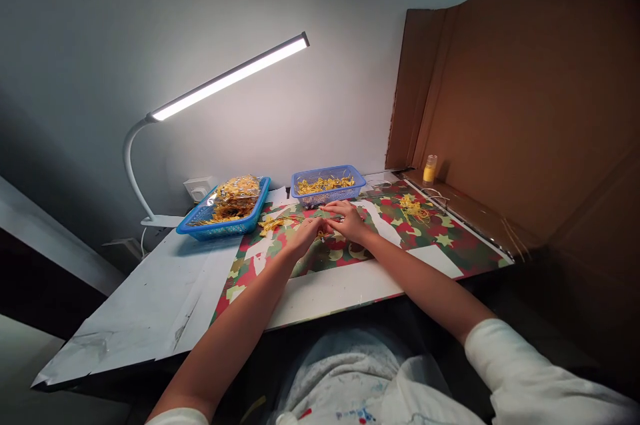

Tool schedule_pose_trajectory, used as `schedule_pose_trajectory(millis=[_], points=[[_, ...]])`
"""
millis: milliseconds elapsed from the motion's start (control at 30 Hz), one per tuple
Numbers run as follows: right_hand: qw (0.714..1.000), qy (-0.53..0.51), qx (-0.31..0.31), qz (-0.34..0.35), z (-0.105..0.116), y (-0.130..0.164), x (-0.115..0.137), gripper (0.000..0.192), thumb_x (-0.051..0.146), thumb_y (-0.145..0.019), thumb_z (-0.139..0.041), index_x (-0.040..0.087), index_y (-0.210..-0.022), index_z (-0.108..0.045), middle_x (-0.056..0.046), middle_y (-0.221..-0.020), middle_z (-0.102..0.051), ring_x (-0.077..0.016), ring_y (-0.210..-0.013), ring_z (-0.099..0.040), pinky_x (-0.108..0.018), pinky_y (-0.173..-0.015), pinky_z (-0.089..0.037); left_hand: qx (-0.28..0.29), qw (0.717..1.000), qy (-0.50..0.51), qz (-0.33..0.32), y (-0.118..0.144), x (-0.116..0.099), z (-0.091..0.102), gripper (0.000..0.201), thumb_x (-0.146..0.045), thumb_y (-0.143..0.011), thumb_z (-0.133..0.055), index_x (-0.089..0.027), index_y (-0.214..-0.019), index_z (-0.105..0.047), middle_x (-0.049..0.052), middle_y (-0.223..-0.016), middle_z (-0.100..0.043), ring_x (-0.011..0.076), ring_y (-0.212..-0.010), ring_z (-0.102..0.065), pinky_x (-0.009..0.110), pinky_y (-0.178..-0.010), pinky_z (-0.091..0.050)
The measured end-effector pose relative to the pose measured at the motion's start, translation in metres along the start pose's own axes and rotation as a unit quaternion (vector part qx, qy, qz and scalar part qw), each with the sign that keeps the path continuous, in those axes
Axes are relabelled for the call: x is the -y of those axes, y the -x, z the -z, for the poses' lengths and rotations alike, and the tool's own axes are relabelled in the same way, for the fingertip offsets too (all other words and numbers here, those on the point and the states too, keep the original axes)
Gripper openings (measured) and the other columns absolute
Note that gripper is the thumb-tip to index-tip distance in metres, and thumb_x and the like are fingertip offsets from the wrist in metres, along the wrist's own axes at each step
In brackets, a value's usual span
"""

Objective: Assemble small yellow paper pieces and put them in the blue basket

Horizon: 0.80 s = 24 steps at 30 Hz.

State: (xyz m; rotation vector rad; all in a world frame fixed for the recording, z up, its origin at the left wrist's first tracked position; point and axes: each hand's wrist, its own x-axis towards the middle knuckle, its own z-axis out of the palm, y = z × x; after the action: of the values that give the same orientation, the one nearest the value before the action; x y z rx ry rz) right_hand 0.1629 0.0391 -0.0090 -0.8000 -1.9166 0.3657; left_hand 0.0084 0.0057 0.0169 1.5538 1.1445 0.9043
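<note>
Both hands rest together on a camouflage-patterned mat (440,238) laid on the table (150,298). The left hand (306,237) and right hand (350,219) meet at the fingertips over a small item too small to identify. A small pile of yellow pieces (273,222) lies just beside the left hand. Behind the hands stand two blue baskets: the left basket (225,228) holds a bag of yellow pieces, the right basket (327,195) loose yellow pieces. A yellow tangle (414,209) lies right of the hands. A lit desk lamp (230,77) overhangs. A yellow bottle (429,170) stands by the cardboard wall (525,111).
</note>
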Motion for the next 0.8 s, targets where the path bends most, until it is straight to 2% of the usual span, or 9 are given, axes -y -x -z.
schedule_pose_trajectory(millis=[233,467,600,800], points=[[0.998,0.027,0.043,0.040,0.004,0.000,0.002,0.023,0.024,-0.081,-0.066,0.030,-0.102,-0.074,-0.005,-0.106,-0.068,-0.0223,-0.098,-0.055,-0.042,-0.091,-0.042,0.025,0.994,-0.108,-0.025,0.008,-0.009,0.002,0.034,-0.031,-0.070,-0.037,-0.019,-0.043,-0.053,0.002,-0.055,-0.053,0.0150,-0.059,-0.043,0.028,-0.061,-0.037],[0.997,0.018,0.065,0.036,0.004,-0.001,0.001,0.020,0.024,-0.079,-0.069,0.026,-0.098,-0.074,-0.006,-0.104,-0.068,-0.0212,-0.096,-0.056,-0.040,-0.089,-0.043,0.063,0.989,-0.132,-0.030,0.012,-0.013,0.006,0.037,-0.034,-0.075,-0.036,-0.019,-0.044,-0.050,0.002,-0.054,-0.051,0.0148,-0.057,-0.042,0.028,-0.059,-0.036],[0.997,0.016,0.075,0.016,0.007,-0.002,0.003,0.018,0.024,-0.078,-0.069,0.024,-0.095,-0.075,-0.006,-0.102,-0.068,-0.0207,-0.097,-0.058,-0.039,-0.090,-0.042,0.092,0.985,-0.135,-0.049,0.010,-0.009,0.011,0.039,-0.037,-0.076,-0.036,-0.018,-0.045,-0.049,0.001,-0.053,-0.048,0.0139,-0.057,-0.040,0.027,-0.058,-0.034],[0.991,-0.028,0.123,-0.039,0.012,-0.004,0.006,0.019,0.027,-0.075,-0.071,0.023,-0.093,-0.075,-0.006,-0.103,-0.068,-0.0211,-0.101,-0.059,-0.035,-0.089,-0.043,0.131,0.979,-0.135,-0.083,0.006,-0.002,0.017,0.044,-0.040,-0.077,-0.036,-0.018,-0.043,-0.051,0.002,-0.055,-0.049,0.0136,-0.061,-0.041,0.027,-0.061,-0.034]])
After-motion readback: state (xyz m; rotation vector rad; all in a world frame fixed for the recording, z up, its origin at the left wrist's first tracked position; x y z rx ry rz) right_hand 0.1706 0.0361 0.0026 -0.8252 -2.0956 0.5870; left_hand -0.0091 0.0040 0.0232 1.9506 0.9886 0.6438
